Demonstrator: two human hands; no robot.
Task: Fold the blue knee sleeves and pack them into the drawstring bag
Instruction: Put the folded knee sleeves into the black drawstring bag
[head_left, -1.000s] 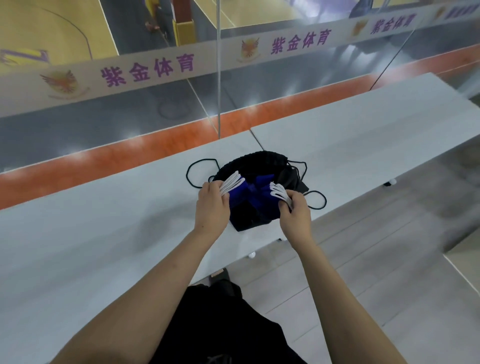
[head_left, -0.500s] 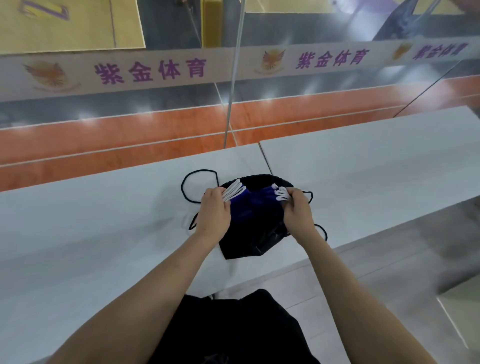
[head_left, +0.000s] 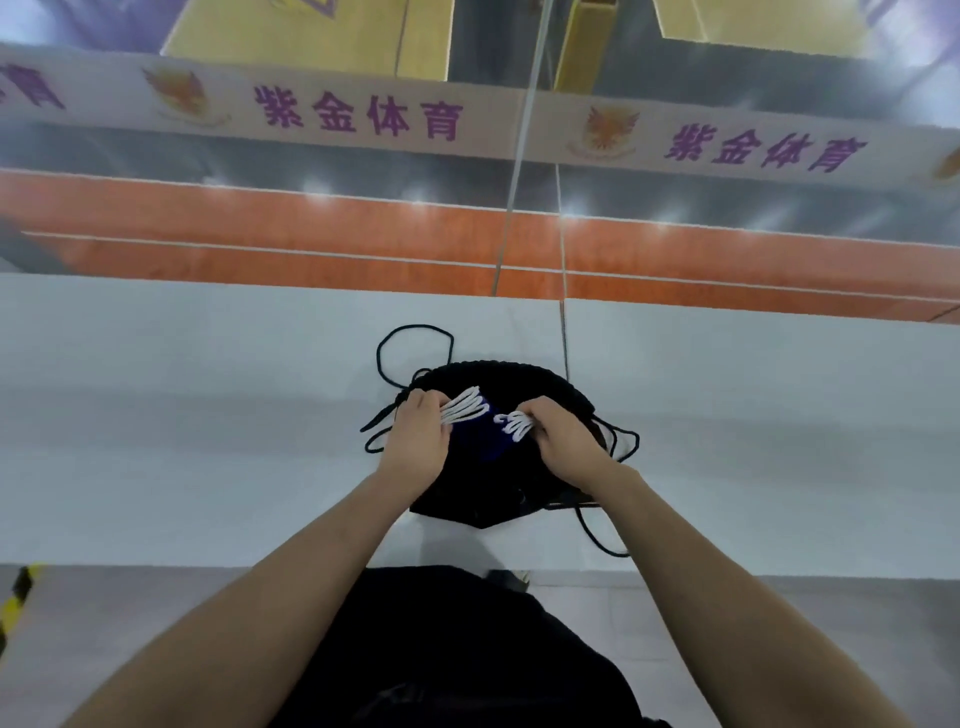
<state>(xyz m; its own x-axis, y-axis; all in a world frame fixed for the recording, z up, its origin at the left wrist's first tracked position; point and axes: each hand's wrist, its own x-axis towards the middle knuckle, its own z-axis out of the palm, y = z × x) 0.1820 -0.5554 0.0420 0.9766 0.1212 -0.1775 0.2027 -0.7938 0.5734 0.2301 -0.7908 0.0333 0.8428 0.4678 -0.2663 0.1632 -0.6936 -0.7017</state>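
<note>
The black drawstring bag (head_left: 501, 382) lies on the pale grey bench (head_left: 182, 415), its gathered mouth facing away from me. The folded blue knee sleeves (head_left: 480, 439), with white-edged ends, sit partly inside the bag's mouth. My left hand (head_left: 418, 439) grips the sleeves' left end, where several white edges fan out. My right hand (head_left: 563, 436) grips their right end, fingers curled over the white edges. The lower part of the sleeves is hidden in the bag.
Black cords (head_left: 413, 343) loop out of the bag to the left, right and front. A glass barrier with an orange band and a white banner (head_left: 363, 114) stands just behind the bench. The bench's front edge is near my legs.
The sleeves have sunk deeper into the bag and my hands have come closer together. The camera has tilted, so the bench now lies level across the view.
</note>
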